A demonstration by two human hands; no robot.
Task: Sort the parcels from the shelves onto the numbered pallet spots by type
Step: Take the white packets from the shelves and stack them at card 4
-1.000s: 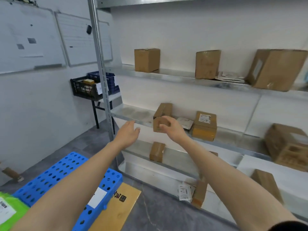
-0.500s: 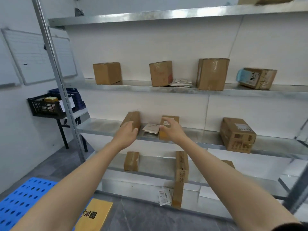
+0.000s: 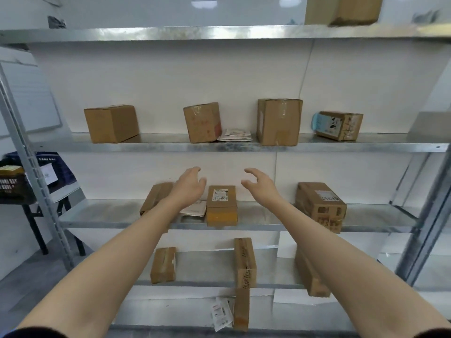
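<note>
I face a metal shelf rack [image 3: 239, 147] holding several cardboard parcels. My left hand [image 3: 189, 185] and right hand [image 3: 260, 185] are raised with relaxed, spread fingers, holding nothing, above and to either side of a small labelled box [image 3: 221, 206] on the middle shelf. A leaning box [image 3: 156, 197] stands partly behind my left wrist. A flat white mailer [image 3: 195, 208] lies between it and the labelled box. A larger box [image 3: 321, 206] sits to the right. On the upper shelf stand several boxes [image 3: 111, 123] [image 3: 279, 121] and flat envelopes [image 3: 235, 135].
The lower shelf carries several boxes [image 3: 163, 264] [image 3: 245, 262], and a white packet [image 3: 221, 313] lies at the bottom. A rack upright [image 3: 31, 167] stands at the left, with a black crate [image 3: 14, 184] on a small table behind it. Another box [image 3: 351, 9] sits on the top shelf.
The view has swung right and up, off the blue pallet and onto the shelves. Both hands have risen above the middle shelf and spread apart over the small labelled box.
</note>
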